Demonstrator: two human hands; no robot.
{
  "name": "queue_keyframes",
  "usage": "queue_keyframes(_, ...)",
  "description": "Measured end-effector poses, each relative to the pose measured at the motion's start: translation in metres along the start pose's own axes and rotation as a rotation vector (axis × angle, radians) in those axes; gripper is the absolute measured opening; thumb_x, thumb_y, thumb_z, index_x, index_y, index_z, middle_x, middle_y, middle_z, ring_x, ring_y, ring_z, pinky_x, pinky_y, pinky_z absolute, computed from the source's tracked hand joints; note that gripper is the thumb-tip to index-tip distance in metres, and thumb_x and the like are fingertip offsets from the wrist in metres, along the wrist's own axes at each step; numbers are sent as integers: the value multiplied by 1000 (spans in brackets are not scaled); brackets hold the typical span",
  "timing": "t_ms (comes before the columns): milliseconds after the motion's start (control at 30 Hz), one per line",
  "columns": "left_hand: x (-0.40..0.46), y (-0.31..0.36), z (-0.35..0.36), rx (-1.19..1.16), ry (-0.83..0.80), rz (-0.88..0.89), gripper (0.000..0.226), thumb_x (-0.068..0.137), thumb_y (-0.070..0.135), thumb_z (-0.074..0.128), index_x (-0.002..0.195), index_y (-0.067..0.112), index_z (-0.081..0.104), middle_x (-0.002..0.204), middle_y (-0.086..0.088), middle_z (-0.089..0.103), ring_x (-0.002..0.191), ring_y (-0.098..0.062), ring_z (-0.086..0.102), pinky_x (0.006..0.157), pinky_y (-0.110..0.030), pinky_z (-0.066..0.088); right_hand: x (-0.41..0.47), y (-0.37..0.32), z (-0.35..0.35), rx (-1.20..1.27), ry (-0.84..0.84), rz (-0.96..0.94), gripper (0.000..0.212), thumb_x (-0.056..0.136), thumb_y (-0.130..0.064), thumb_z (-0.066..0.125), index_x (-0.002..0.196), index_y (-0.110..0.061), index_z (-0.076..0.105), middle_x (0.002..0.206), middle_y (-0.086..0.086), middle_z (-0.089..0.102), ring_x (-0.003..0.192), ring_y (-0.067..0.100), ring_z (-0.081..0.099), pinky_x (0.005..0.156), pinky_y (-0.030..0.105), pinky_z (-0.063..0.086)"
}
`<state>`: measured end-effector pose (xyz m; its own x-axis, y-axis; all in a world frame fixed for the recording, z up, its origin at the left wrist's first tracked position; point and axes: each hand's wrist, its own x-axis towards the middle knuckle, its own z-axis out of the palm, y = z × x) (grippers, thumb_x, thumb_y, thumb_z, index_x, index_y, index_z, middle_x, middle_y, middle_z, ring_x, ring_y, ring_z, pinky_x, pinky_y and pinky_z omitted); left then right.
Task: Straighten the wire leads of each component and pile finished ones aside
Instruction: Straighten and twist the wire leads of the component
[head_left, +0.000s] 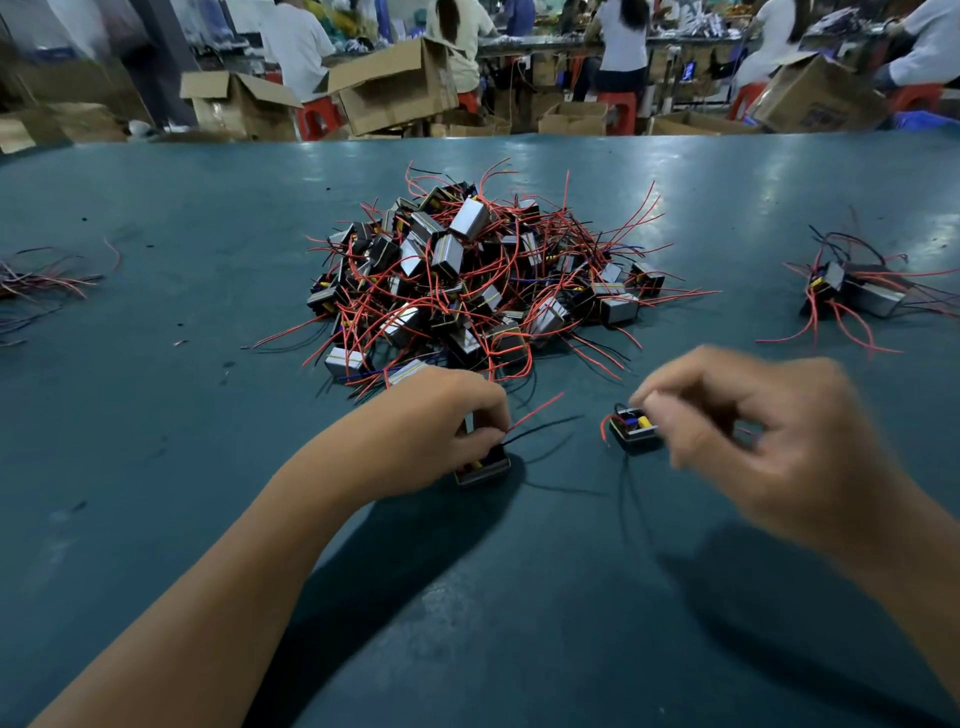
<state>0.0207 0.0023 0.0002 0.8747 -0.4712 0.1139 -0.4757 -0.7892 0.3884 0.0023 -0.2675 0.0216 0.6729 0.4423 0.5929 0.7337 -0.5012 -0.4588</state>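
Boxy component (635, 428) (red, black leads)

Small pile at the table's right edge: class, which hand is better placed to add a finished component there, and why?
Probably the right hand: it grips a component and lies nearer the small pile.

Both hands' fingers (488, 415) curled, pinching.

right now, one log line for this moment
left hand: grips component | right hand: pinches second component | pile: centre
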Motion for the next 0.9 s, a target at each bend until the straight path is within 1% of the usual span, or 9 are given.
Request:
queue_keyframes(100,-2,-2,-2,-119,9,-108,19,90,14,69,78,27,63,66,18,64,52,-1,61,53,-14,45,-12,-13,20,10,-414,-87,27,96,-44,51,116,-32,63,54,-7,51,47,7,43,51,25,40)
queue_keyframes(200,-3,-1,-1,-271,-6,-164,16,87,6,65,77,18,64,58,7,67,44,-10,64,42,-17,45,-16,-16,44,-121,-578,-102,50,96,-54,44,144,-44,35,75,-13,57,69,7,51,63,26,39)
queue_keyframes(267,-3,-1,1,-329,-19,-194,14,88,5,64,79,15,64,55,2,66,44,-12,64,42,-17,46,-17,-13,54,-136,-519,-52,59,97,-55,42,149,-47,15,103,-13,65,94,11,58,77,29,43)
queue_keyframes(300,-3,-2,1,-348,-28,-206,14,90,5,64,80,15,64,55,0,67,45,-13,64,43,-18,47,-18,-10,57,-154,-477,-31,60,97,-54,42,150,-46,13,109,-12,64,101,14,58,80,30,43)
queue_keyframes(367,-3,-3,0,-385,-35,-224,14,94,7,62,83,14,62,60,-3,68,48,-16,67,45,-21,50,-18,-4,62,-169,-423,34,59,96,-53,43,149,-42,20,107,-12,60,104,15,57,79,26,38)
queue_keyframes(467,-4,-5,-1,-508,-18,-269,10,99,7,58,90,10,61,72,-6,69,55,-23,72,47,-25,53,-17,-1,62,-158,-424,86,54,95,-51,45,146,-38,31,117,-9,61,108,14,55,82,24,36)
queue_keyframes(567,-6,-6,-3,-617,-20,-313,7,100,7,57,95,9,61,78,-8,70,60,-28,73,49,-27,55,-15,-2,61,-140,-387,114,51,94,-51,46,142,-37,38,108,-10,63,102,12,54,81,24,35)
queue_keyframes(700,-7,-7,-5,-641,-28,-338,8,101,8,57,96,11,62,78,-3,70,64,-26,75,50,-26,55,-15,-1,60,-95,-349,140,41,94,-45,54,133,-35,48,84,-19,54,86,7,52,77,26,38)
queue_keyframes(900,-9,-7,-6,-629,-37,-329,8,100,7,56,96,10,62,76,-1,70,63,-23,74,47,-23,53,-16,-2,58,-1,-287,146,18,93,-37,59,110,-33,57,68,-11,61,65,6,55,62,22,41)
